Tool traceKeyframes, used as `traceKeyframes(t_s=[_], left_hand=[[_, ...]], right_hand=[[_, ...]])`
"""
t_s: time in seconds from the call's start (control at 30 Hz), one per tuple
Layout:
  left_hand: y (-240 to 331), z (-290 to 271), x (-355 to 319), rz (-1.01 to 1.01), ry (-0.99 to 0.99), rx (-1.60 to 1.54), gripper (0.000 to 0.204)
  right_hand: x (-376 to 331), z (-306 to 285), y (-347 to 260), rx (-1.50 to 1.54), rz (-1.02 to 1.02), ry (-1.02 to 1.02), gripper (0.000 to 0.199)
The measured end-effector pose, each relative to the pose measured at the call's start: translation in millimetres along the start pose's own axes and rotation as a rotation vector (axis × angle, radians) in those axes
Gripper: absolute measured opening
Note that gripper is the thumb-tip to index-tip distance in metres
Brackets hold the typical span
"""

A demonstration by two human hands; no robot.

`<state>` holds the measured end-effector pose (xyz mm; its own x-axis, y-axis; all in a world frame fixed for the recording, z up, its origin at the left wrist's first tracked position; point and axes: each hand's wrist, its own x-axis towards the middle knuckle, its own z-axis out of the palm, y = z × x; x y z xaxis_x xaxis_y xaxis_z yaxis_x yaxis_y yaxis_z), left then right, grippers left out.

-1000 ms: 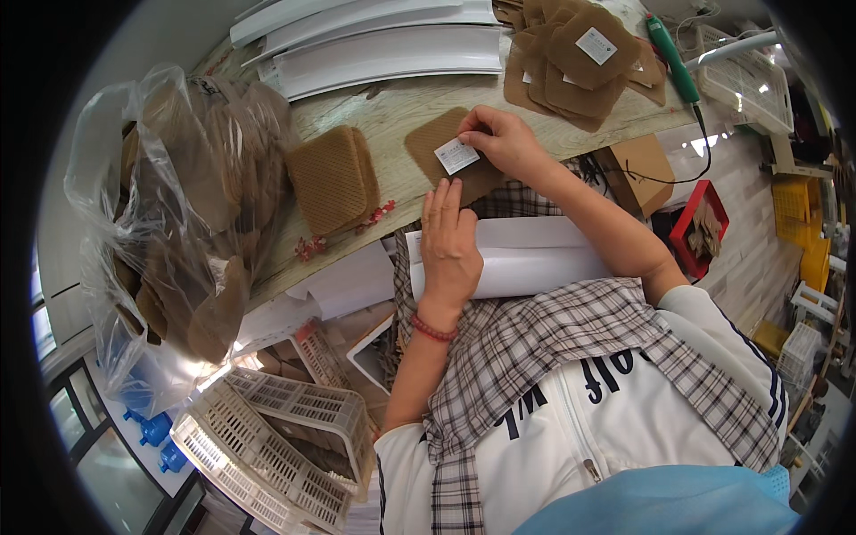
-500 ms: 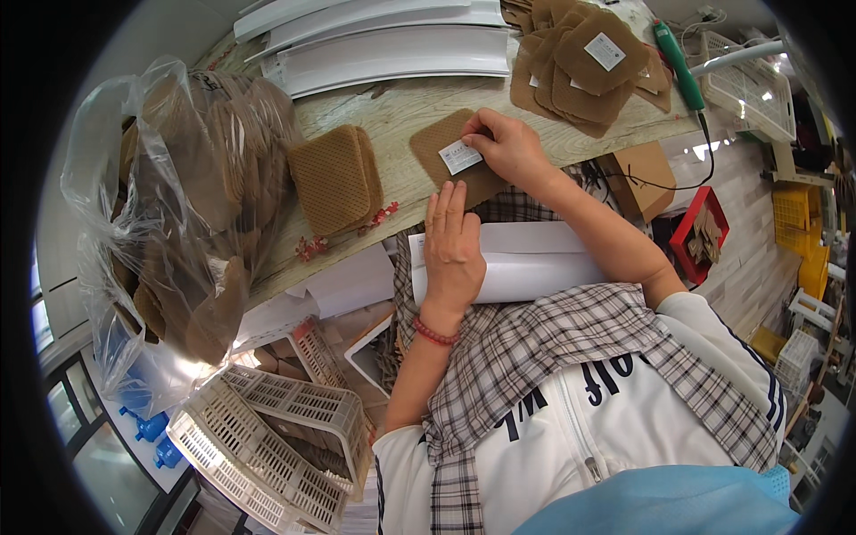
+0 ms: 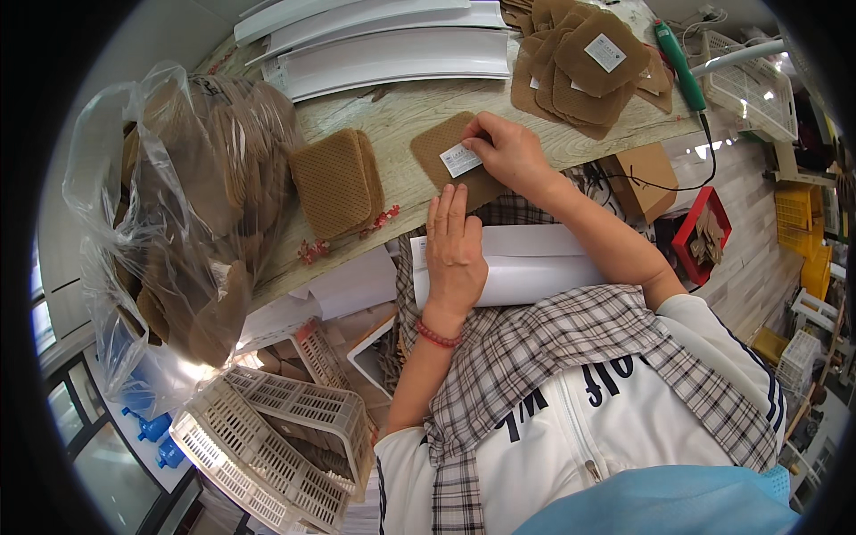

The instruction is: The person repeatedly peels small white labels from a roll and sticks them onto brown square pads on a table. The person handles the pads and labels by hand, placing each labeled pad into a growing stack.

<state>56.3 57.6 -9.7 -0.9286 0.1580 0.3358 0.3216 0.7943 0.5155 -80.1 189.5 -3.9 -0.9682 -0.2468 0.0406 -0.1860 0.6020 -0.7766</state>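
A brown, dimpled, round-cornered pad (image 3: 431,138) lies near the front edge of the table. On it is a small white printed label (image 3: 456,161). My right hand (image 3: 513,159) is closed, thumb and forefinger at the label's right edge. Fingers stretched out and nearly together, my left hand (image 3: 457,254) rests its tips on the pad's near edge, just below the label. Left of this pad sits a short stack of similar brown pads (image 3: 332,183). A larger, untidy pile of brown pads (image 3: 571,102) stands to the far right, with a white label on its top pad.
Long white curved sheets (image 3: 401,62) lie along the back. A clear plastic bag (image 3: 192,205) full of brown pads stands at the left. A green corded tool (image 3: 679,67) is at the right edge. White rolled sheet (image 3: 535,259) lies on my lap; plastic crates (image 3: 267,437) stand below left.
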Motion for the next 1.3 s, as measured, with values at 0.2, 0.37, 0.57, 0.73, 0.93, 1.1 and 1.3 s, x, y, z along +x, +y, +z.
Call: traceKeyframes(t_s=[0.2,0.37,0.57,0.73,0.93,1.1,1.3], left_hand=[[2.9,-1.0,1.0,-0.028,0.026,-0.042,0.009],[2.9,-4.7,4.0,-0.025,-0.045,-0.015,0.009],[1.7,-3.0,5.2,-0.015,-0.070,0.037,0.009],[2.4,-2.8,6.2,-0.014,-0.062,0.054,0.010],[3.3,-0.2,6.9,-0.017,-0.041,0.059,0.009],[1.7,2.9,4.9,-0.016,-0.023,0.059,0.009],[-0.4,6.4,5.2,-0.003,-0.026,0.075,0.010]], right_hand=[[-2.4,-2.2,-6.1,-0.039,-0.020,0.000,0.014],[-3.8,-0.4,-5.3,-0.059,-0.053,0.029,0.013],[-5.6,1.4,-5.5,-0.071,-0.110,0.078,0.013],[-6.5,3.7,-4.5,-0.154,-0.191,0.101,0.012],[-10.8,11.4,-3.8,-0.314,-0.332,0.187,0.034],[-11.8,15.0,-8.9,-0.340,-0.319,0.192,0.054],[-2.4,23.9,13.1,-0.363,-0.269,0.360,0.050]])
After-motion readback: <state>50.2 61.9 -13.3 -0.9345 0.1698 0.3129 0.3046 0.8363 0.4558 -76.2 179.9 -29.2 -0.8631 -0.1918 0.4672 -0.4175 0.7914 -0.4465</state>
